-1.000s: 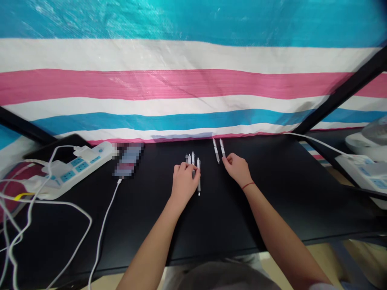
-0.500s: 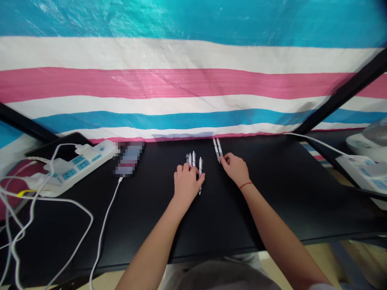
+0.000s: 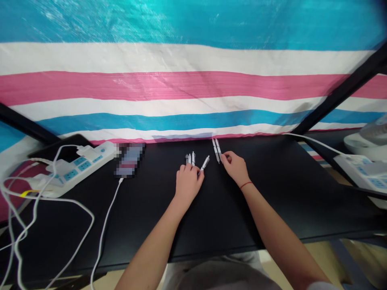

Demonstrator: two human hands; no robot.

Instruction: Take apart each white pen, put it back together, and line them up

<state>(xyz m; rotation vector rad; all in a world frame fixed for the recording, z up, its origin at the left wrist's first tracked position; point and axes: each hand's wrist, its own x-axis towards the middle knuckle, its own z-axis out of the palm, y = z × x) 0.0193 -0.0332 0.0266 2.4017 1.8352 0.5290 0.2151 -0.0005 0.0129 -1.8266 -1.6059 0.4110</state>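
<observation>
Two pens (image 3: 216, 151) touch the half-open right hand (image 3: 236, 167), one pen (image 3: 204, 162) the curled left hand (image 3: 189, 184)

**At a black desk (image 3: 272, 193)**

The left hand (image 3: 189, 186) touches a tilted pen (image 3: 204, 163) at its 1 o'clock, two pens (image 3: 191, 158) at its 12. The right hand (image 3: 236, 167) touches a pair of pens (image 3: 216, 151) at its 10. A power strip (image 3: 81, 169) lies well off at 9.
</observation>
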